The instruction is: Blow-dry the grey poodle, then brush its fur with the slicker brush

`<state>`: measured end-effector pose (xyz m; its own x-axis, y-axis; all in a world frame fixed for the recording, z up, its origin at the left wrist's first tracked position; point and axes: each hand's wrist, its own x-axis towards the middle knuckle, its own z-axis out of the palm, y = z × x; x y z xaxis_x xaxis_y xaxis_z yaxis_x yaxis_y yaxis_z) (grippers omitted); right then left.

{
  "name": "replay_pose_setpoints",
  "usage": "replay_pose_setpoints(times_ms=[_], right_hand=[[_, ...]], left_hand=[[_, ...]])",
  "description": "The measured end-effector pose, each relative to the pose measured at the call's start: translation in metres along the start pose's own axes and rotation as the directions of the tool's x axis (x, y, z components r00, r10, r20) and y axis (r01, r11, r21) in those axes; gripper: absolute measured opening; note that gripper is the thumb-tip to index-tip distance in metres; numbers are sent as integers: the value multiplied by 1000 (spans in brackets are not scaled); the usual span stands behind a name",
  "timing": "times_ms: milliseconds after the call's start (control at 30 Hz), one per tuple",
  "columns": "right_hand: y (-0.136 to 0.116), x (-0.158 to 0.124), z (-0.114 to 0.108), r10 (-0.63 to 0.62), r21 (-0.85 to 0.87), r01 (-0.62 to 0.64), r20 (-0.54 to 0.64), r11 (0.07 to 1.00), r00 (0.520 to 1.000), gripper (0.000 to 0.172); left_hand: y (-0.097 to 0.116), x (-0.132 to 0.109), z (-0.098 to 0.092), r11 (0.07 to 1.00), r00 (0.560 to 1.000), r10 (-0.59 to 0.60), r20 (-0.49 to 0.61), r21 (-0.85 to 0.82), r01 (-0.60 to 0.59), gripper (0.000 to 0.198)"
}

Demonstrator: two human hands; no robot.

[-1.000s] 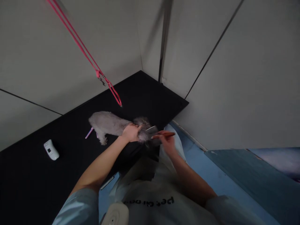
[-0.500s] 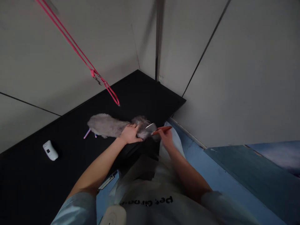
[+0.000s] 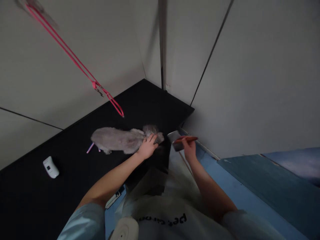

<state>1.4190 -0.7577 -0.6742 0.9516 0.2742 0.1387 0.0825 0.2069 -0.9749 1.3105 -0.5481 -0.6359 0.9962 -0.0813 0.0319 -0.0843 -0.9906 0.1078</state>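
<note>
A small grey dog-like furry figure [image 3: 115, 139] lies along the black table, its fluffy head toward the right. My left hand [image 3: 147, 146] rests over the head and neck, thumb on the near side and fingers across the fur, holding it. Off to the right of the muzzle, my right hand [image 3: 189, 146] grips the reddish handle of a slicker brush [image 3: 174, 136]. The brush's flat, pale rectangular head points left, apart from the fur. Pinkish-purple sticks [image 3: 90, 147] show beneath the figure's rear end.
A white handheld device [image 3: 50, 167] lies on the black table [image 3: 22, 193] at left. A pink leash loop [image 3: 117, 106] hangs above the back edge. Grey walls [image 3: 250, 83] stand behind and right; blue floor [image 3: 215, 176] shows below right.
The slicker brush has come off the head fur and moved right, its flat head now turned into view. My left hand has shifted slightly right along the neck toward the head.
</note>
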Motion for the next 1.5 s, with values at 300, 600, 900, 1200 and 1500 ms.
replay_pose_setpoints(times_ms=[300, 600, 900, 1200, 1500], right_hand=[[-30, 24, 47, -168, -151, 166, -5, 974, 986, 12], [-48, -1, 77, -126, -273, 174, 187, 946, 974, 13], [-55, -15, 81, -173, -283, 203, 126, 938, 977, 9], [-45, -33, 91, -55, -176, 59, 26, 983, 998, 16], [-57, -47, 93, -150, -244, 177, 126, 953, 981, 15]], left_hand=[[-61, 8, -23, 686, 959, -283, 18, -695, 216, 42], [-62, -5, -35, 292, 905, -377, 198, -902, 319, 44], [-61, -6, -29, 161, 906, -345, 246, -935, 315, 38], [-41, -26, -23, -135, 817, -531, 223, -975, 178, 44], [-21, -53, -19, -299, 762, -587, 273, -948, 109, 46]])
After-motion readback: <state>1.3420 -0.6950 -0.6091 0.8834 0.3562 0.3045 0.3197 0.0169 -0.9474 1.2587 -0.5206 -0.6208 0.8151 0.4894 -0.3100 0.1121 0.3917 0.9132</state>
